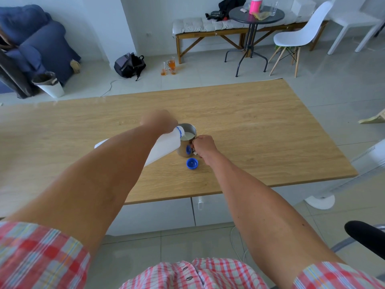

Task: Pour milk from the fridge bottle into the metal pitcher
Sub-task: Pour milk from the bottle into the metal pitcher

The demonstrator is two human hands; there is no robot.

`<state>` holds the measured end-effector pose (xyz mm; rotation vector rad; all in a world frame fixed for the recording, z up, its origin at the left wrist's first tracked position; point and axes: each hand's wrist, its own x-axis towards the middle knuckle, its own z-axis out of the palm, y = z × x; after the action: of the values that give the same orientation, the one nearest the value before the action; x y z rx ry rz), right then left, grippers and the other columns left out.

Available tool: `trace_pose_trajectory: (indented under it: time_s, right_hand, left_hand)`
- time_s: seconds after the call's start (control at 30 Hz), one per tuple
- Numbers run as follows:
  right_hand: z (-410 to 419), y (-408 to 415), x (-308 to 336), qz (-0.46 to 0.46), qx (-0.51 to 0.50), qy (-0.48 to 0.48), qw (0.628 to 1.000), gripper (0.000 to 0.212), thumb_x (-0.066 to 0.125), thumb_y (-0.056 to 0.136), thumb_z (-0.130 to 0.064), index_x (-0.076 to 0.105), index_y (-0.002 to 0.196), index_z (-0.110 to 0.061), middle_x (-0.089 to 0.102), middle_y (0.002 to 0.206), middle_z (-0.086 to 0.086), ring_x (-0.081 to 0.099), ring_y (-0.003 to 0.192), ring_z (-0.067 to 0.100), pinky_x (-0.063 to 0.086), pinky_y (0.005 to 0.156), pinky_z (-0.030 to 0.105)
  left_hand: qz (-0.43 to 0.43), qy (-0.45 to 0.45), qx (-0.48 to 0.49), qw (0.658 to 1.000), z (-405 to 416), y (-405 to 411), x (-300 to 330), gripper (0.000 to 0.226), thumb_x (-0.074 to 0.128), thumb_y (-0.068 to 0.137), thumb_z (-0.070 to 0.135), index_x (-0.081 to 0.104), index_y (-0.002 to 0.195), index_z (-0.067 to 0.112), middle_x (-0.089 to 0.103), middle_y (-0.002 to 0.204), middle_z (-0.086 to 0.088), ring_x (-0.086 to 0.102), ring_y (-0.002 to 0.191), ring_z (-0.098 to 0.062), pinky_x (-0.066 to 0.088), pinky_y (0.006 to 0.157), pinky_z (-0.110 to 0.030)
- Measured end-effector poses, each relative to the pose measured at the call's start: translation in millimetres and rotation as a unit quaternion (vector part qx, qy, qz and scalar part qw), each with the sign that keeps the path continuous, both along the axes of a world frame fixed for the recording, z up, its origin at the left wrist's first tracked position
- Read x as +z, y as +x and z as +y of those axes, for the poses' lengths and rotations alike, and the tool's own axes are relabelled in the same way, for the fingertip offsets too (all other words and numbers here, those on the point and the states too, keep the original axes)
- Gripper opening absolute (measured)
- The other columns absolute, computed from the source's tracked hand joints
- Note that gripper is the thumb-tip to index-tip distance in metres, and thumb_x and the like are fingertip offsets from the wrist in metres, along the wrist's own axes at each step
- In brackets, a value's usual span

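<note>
Head view: on the wooden table (250, 126), a blue cap (192, 163) lies at the metal pitcher's (186, 147) six o'clock. The left hand (161, 122) grips the tilted white milk bottle (164, 146), neck over the rim; the right hand (203, 146) is closed on the pitcher's handle at three o'clock.

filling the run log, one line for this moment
phase: pouring | left hand: tilts milk bottle | right hand: steadies metal pitcher | blue cap: on table

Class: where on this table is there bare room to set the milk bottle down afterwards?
Free: the table right of the pitcher and beyond it. Crowded: around the pitcher, with the cap, bottle and both hands.
</note>
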<state>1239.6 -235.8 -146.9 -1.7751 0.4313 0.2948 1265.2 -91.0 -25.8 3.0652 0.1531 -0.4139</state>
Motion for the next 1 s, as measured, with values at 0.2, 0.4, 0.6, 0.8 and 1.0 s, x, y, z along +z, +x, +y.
trace_pose_trajectory:
  time_s: [0.2, 0.4, 0.6, 0.8, 1.0]
  right_hand:
    - [0.3, 0.3, -1.2, 0.002, 0.001, -0.004, 1.0, 0.023, 0.042, 0.085, 0.0, 0.061, 0.087, -0.014, 0.053, 0.08, 0.01, 0.042, 0.071, 0.021, 0.031, 0.054, 0.029]
    - [1.4, 1.7, -1.7, 0.009, -0.003, -0.001, 1.0, 0.024, 0.042, 0.084, -0.001, 0.062, 0.088, -0.014, 0.055, 0.081, 0.011, 0.044, 0.074, 0.022, 0.032, 0.055, 0.03]
    - [0.1, 1.4, -0.9, 0.01, 0.0, -0.002, 1.0, 0.023, 0.042, 0.086, -0.001, 0.061, 0.089, -0.013, 0.055, 0.082, 0.011, 0.043, 0.072, 0.022, 0.033, 0.055, 0.03]
    - [-0.4, 1.2, -1.0, 0.007, -0.001, 0.0, 1.0, 0.022, 0.043, 0.086, 0.0, 0.061, 0.088, -0.013, 0.054, 0.08, 0.01, 0.042, 0.068, 0.021, 0.032, 0.053, 0.029]
    - [0.0, 1.2, -0.8, 0.005, -0.002, 0.002, 1.0, 0.022, 0.043, 0.087, 0.0, 0.062, 0.088, -0.013, 0.054, 0.08, 0.01, 0.042, 0.067, 0.019, 0.032, 0.052, 0.029]
  left_hand:
    - [0.0, 0.004, -0.002, 1.0, 0.2, 0.5, 0.0, 0.026, 0.045, 0.098, 0.036, 0.059, 0.107, 0.016, 0.056, 0.088, -0.004, 0.06, 0.09, -0.029, 0.044, 0.073, -0.037]
    - [-0.001, 0.011, -0.006, 1.0, 0.2, 1.1, -0.5, 0.026, 0.044, 0.097, 0.036, 0.058, 0.106, 0.016, 0.054, 0.086, -0.004, 0.06, 0.09, -0.03, 0.045, 0.074, -0.037]
    - [0.0, 0.012, -0.002, 1.0, -0.4, 0.9, -0.4, 0.026, 0.044, 0.098, 0.036, 0.059, 0.106, 0.016, 0.054, 0.086, -0.004, 0.06, 0.089, -0.029, 0.044, 0.073, -0.037]
    - [-0.001, 0.014, -0.002, 1.0, -0.3, 1.0, -1.1, 0.026, 0.044, 0.098, 0.036, 0.058, 0.106, 0.016, 0.056, 0.088, -0.005, 0.06, 0.091, -0.03, 0.044, 0.074, -0.037]
    - [0.001, 0.017, -0.003, 1.0, -0.1, 1.0, -0.2, 0.025, 0.044, 0.098, 0.037, 0.057, 0.106, 0.017, 0.06, 0.103, -0.007, 0.06, 0.093, -0.03, 0.046, 0.077, -0.038]
